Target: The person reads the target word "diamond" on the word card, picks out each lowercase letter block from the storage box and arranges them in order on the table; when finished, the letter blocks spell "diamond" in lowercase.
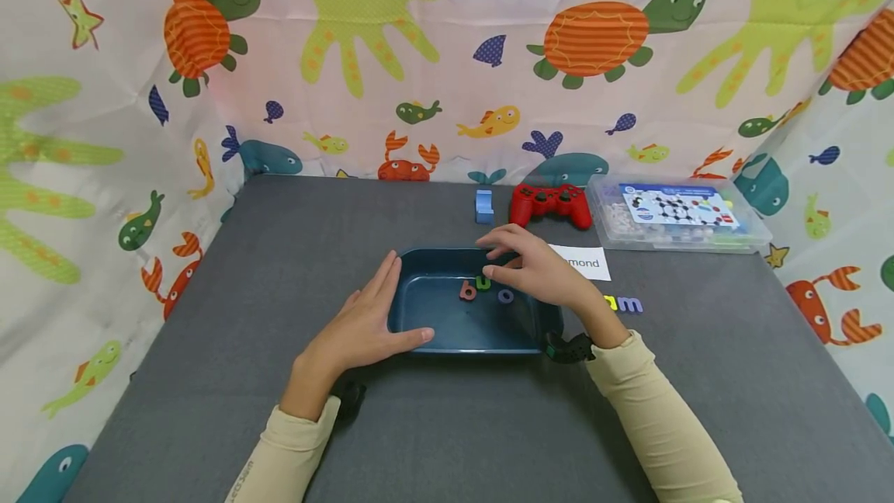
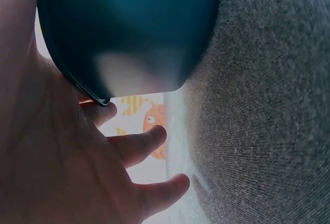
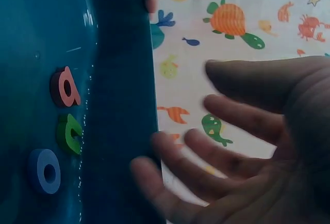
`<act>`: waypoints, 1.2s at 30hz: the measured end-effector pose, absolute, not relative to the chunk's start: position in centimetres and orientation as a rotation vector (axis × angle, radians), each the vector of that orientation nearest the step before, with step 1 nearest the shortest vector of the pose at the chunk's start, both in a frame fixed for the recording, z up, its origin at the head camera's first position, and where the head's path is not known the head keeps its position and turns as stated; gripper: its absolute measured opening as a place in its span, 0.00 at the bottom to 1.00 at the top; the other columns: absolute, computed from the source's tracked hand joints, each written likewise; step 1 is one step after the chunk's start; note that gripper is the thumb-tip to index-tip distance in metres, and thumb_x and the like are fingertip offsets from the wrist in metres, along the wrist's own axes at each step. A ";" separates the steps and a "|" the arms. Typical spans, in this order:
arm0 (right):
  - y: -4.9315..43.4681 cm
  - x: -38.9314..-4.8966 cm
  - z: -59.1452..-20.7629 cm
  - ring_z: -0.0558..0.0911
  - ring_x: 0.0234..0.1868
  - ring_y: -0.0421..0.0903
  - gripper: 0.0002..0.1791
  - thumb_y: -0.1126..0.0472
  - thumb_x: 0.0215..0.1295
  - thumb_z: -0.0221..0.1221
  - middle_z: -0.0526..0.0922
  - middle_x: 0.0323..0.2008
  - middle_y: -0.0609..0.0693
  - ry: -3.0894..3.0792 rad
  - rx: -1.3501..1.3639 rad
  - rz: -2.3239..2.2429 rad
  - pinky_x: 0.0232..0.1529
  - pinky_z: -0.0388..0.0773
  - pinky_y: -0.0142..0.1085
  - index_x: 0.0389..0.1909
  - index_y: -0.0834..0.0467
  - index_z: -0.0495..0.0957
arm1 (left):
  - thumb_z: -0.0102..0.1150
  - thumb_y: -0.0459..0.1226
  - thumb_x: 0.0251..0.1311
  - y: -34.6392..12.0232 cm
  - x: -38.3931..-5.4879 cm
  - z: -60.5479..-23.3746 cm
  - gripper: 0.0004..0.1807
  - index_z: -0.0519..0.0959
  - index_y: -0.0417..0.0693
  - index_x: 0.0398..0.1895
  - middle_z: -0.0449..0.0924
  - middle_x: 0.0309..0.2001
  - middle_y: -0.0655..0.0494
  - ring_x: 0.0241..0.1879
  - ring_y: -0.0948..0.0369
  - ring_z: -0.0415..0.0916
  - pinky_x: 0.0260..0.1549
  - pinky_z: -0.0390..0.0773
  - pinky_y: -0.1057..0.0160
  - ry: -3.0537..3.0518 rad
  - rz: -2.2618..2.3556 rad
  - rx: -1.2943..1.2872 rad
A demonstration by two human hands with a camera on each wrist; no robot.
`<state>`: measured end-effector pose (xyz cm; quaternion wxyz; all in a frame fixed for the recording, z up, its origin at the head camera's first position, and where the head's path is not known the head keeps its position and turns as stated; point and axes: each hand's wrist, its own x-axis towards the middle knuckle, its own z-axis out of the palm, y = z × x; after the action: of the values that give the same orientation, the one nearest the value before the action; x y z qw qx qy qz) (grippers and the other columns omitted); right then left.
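A dark blue tray sits before me on the table. My left hand rests against its left end, fingers straight along the side and thumb over the front rim; in the left wrist view the tray's rim lies along the palm. Inside the tray are a red letter b, a green letter shaped like a u or n, and a blue letter o. Over the tray's right part hovers my right hand, its fingers loosely bent; nothing shows between them in the right wrist view.
Right of the tray lie a purple letter m and a yellow letter, partly behind the wrist. A printed card is partly covered by the right hand. Farther back are a blue block, a red game controller and a clear plastic case.
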<state>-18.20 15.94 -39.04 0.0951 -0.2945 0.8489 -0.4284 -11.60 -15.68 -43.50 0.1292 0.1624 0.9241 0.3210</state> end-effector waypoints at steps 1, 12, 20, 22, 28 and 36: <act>16.0 -18.3 -39.1 0.82 0.61 0.58 0.25 0.61 0.76 0.66 0.75 0.65 0.62 2.522 -0.868 -1.227 0.59 0.83 0.56 0.69 0.64 0.77 | 0.65 0.72 0.59 -15.7 -11.6 -43.5 0.71 0.36 0.48 0.89 0.28 0.88 0.54 0.85 0.45 0.39 0.76 0.41 0.28 2.687 0.934 0.474; 16.1 -18.5 -39.3 0.84 0.52 0.54 0.19 0.60 0.76 0.65 0.81 0.55 0.61 2.458 -0.805 -0.971 0.50 0.84 0.46 0.61 0.67 0.81 | 0.65 0.71 0.60 -15.8 -11.5 -43.4 0.70 0.35 0.49 0.89 0.28 0.88 0.56 0.85 0.47 0.38 0.75 0.42 0.26 2.675 0.951 0.476; 16.0 -18.7 -39.7 0.82 0.60 0.59 0.21 0.62 0.76 0.64 0.81 0.63 0.61 2.366 -0.823 -0.911 0.59 0.82 0.51 0.65 0.65 0.79 | 0.65 0.70 0.60 -15.8 -11.5 -43.4 0.70 0.35 0.50 0.89 0.28 0.88 0.56 0.85 0.47 0.38 0.74 0.42 0.25 2.670 0.958 0.474; 15.8 -18.9 -39.9 0.81 0.62 0.60 0.22 0.63 0.75 0.65 0.81 0.63 0.61 2.353 -0.827 -0.907 0.60 0.82 0.52 0.66 0.64 0.79 | 0.65 0.71 0.60 -15.8 -11.5 -43.5 0.70 0.35 0.50 0.89 0.28 0.88 0.56 0.85 0.47 0.38 0.74 0.43 0.24 2.670 0.958 0.475; 15.2 -19.5 -39.8 0.83 0.57 0.56 0.21 0.66 0.72 0.67 0.82 0.60 0.59 2.341 -0.854 -0.800 0.56 0.84 0.48 0.64 0.64 0.81 | 0.65 0.71 0.60 -16.0 -11.5 -43.5 0.70 0.35 0.50 0.89 0.27 0.88 0.56 0.85 0.47 0.38 0.73 0.42 0.24 2.670 0.969 0.474; 14.3 -20.0 -39.3 0.81 0.44 0.49 0.16 0.65 0.71 0.70 0.85 0.45 0.54 2.388 -0.832 -0.568 0.48 0.83 0.44 0.57 0.61 0.85 | 0.66 0.71 0.60 -15.9 -11.6 -43.5 0.70 0.35 0.50 0.89 0.27 0.88 0.56 0.85 0.47 0.38 0.74 0.41 0.24 2.663 0.978 0.478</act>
<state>-20.03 14.33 -39.28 0.2713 -0.3090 0.8868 -0.2110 -11.55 -15.91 -43.52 0.1318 0.1647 0.9176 0.3370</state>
